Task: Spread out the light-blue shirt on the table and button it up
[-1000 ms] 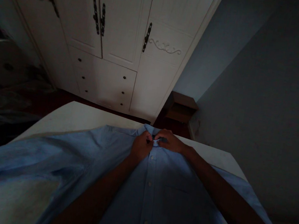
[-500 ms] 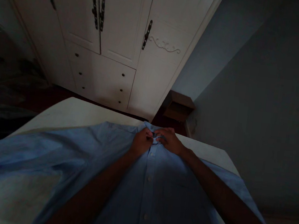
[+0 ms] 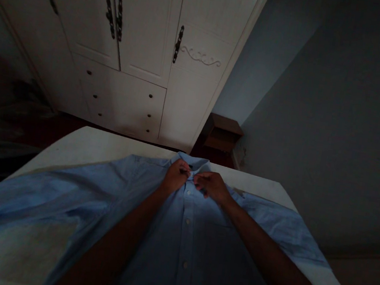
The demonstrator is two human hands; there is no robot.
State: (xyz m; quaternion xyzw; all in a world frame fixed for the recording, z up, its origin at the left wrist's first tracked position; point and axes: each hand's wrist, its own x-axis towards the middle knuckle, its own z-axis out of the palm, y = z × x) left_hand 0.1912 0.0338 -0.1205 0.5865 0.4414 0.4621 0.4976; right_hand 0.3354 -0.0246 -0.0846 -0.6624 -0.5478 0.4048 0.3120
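Note:
A light-blue long-sleeved button-up shirt (image 3: pixel 155 203) lies spread front up, its sleeves stretched out to both sides. At the neck, my left hand (image 3: pixel 176 176) pinches the left side of the shirt's collar (image 3: pixel 204 164) near the top of the button strip. Just beside it, my right hand (image 3: pixel 213 186) grips the other side of the neck opening with thumb and forefinger. The fingertips of both hands nearly meet there. Below them, the placket (image 3: pixel 186 234) runs down between my forearms, with several pale buttons showing. What lies between the fingertips is partly hidden.
Under the shirt is a white table (image 3: pixel 96 145) with rounded far corners. Beyond it stands a white wardrobe (image 3: pixel 145 54) with dark handles and drawer knobs. A small brown wooden cabinet (image 3: pixel 224 133) sits on the floor near the grey wall (image 3: pixel 334 123).
The view has shifted slightly. My right hand has come lower on the collar, uncovering its right side, and the right part of the shirt shows more. My left hand keeps its pinch.

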